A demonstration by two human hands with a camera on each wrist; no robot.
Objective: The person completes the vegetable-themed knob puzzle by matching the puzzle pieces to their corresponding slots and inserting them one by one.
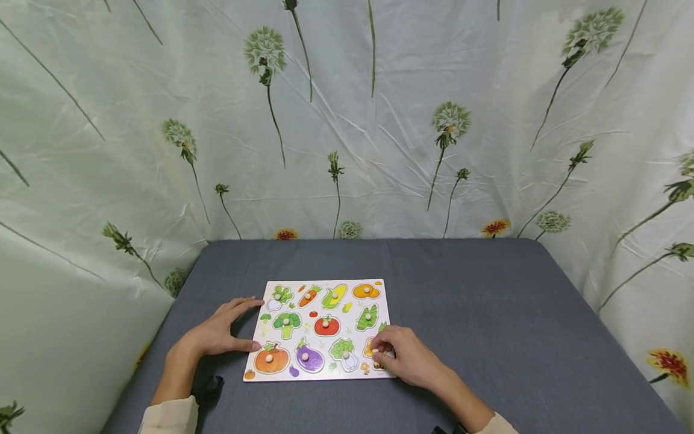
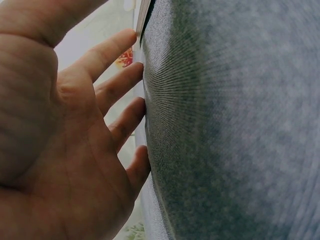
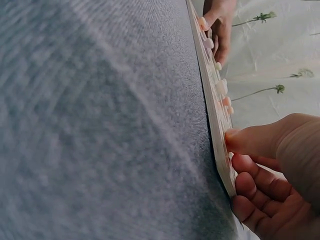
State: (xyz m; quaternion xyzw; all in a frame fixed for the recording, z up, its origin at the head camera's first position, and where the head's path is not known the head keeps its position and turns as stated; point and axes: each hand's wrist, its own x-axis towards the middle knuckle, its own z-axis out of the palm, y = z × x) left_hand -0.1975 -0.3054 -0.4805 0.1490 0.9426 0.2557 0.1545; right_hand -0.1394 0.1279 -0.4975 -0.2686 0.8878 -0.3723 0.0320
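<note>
A white wooden peg puzzle board (image 1: 347,313) with vegetable pieces lies flat on the table. My left hand (image 1: 217,330) is at its left side, fingers spread, with thumb and index fingertip right at the edge. In the left wrist view the left palm (image 2: 75,130) shows, fingertips on the cloth and by the board's edge. My right hand (image 1: 403,355) is over the lower right corner, thumb and index finger pinching the knob of an orange-topped puzzle piece (image 1: 369,348), which the fingers partly hide. Seen from the right wrist, the other right fingers (image 3: 245,182) curl at the board's edge.
Several knobbed pieces sit in the board, among them a pumpkin (image 1: 279,360), an eggplant (image 1: 313,361), a tomato (image 1: 332,328) and a corn cob (image 1: 333,298). Dark grey cloth covers the table (image 1: 488,313). A dandelion-patterned curtain (image 1: 379,138) hangs behind and at the sides.
</note>
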